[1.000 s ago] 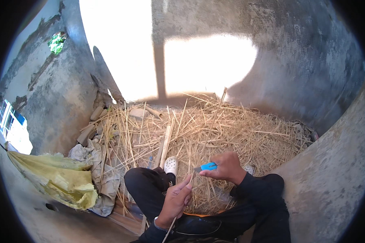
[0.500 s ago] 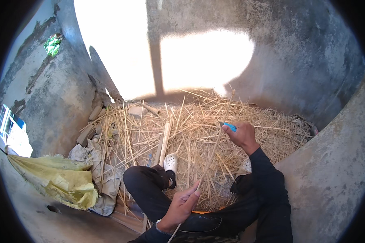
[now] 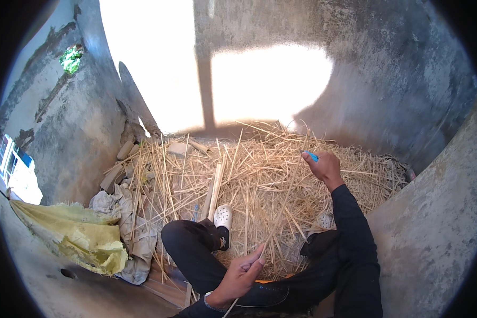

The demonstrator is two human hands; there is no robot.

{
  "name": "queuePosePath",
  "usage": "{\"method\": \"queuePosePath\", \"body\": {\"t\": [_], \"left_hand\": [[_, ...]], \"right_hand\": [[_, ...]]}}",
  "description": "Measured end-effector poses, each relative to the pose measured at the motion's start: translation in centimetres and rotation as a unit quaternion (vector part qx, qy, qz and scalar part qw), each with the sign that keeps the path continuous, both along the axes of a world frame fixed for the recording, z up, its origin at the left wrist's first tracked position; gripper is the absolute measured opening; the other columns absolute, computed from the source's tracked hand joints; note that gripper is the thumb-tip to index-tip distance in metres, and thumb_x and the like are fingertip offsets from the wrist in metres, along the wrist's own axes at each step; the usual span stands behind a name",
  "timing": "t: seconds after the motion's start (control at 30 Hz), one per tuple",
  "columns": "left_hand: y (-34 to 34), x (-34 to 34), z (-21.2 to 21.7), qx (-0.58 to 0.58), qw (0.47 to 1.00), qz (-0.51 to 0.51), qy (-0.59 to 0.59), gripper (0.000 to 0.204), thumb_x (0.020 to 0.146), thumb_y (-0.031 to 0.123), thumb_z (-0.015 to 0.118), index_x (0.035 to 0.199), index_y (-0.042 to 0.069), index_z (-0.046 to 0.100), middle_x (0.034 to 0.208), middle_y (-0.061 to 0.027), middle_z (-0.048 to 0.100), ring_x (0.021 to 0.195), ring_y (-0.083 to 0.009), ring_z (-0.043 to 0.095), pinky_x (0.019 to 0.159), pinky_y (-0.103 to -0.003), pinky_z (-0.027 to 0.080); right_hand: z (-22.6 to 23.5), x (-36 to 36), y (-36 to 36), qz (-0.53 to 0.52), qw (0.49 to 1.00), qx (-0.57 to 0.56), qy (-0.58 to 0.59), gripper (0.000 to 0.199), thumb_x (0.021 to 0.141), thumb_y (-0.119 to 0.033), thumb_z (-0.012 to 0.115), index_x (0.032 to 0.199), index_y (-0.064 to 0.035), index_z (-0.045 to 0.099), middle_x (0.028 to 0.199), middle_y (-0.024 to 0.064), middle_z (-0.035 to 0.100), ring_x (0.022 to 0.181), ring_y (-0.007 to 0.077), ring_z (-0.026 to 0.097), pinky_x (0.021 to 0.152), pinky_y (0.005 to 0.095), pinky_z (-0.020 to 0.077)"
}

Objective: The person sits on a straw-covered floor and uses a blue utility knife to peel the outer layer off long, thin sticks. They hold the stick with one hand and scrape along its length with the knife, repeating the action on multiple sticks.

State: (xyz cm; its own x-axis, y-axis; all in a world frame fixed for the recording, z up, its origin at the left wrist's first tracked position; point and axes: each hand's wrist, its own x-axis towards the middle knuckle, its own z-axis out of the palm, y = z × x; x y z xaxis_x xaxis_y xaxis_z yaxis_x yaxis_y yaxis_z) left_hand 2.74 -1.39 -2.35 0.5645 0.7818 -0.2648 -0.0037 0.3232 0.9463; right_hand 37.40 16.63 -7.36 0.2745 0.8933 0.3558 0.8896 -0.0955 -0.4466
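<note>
A long, thin, straw-coloured strip (image 3: 282, 209) runs slanting from beside my left wrist up toward the far right. My left hand (image 3: 239, 278) is closed around its lower part, thumb and fingers pressed together. My right hand (image 3: 325, 167) is closed on a small knife with a blue handle (image 3: 311, 156). The knife's short dark blade lies at or very near the far part of the strip; whether it touches cannot be made out. The strip's far tip blends into the straw behind it.
Loose straw-coloured shavings (image 3: 355, 175) cover the floor around my feet in white clogs (image 3: 223, 216). Flat pale slats (image 3: 215, 188) lie left of centre. A yellow woven sack (image 3: 85, 233) and crumpled grey cloth (image 3: 140, 249) lie at the left. Concrete walls (image 3: 387, 69) enclose the space.
My right hand with the knife has moved a little away and to the right, along the strip toward its far end. My left hand keeps its grip in nearly the same place.
</note>
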Motion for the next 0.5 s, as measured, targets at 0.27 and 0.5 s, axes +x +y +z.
{"method": "queuePosePath", "body": {"t": [0.27,0.5], "left_hand": [[0.5,0.9,-0.5,-0.009,1.000,-0.014,0.000,0.044,0.101,0.017,0.049,0.142,0.002,0.042,0.065,0.0092,0.037,0.055,0.0000,0.032,0.050,-0.018,0.028],[2.8,0.2,-0.1,-0.099,0.992,0.046,-0.063,0.044,0.102,0.019,0.043,0.141,-0.002,0.041,0.056,0.0065,0.034,0.047,-0.0029,0.034,0.049,-0.019,0.034]], "right_hand": [[-0.2,5.3,0.9,-0.085,0.994,0.002,-0.062,0.083,0.080,-0.081,0.040,0.050,-0.0053,0.056,0.050,0.0132,0.053,0.050,0.0301,0.057,0.049,0.0460,0.0409],[3.0,-1.7,-2.6,0.064,0.995,-0.077,0.009,0.082,0.080,-0.082,0.040,0.049,-0.0072,0.055,0.047,0.0077,0.050,0.045,0.0258,0.054,0.046,0.0427,0.0400]]}}
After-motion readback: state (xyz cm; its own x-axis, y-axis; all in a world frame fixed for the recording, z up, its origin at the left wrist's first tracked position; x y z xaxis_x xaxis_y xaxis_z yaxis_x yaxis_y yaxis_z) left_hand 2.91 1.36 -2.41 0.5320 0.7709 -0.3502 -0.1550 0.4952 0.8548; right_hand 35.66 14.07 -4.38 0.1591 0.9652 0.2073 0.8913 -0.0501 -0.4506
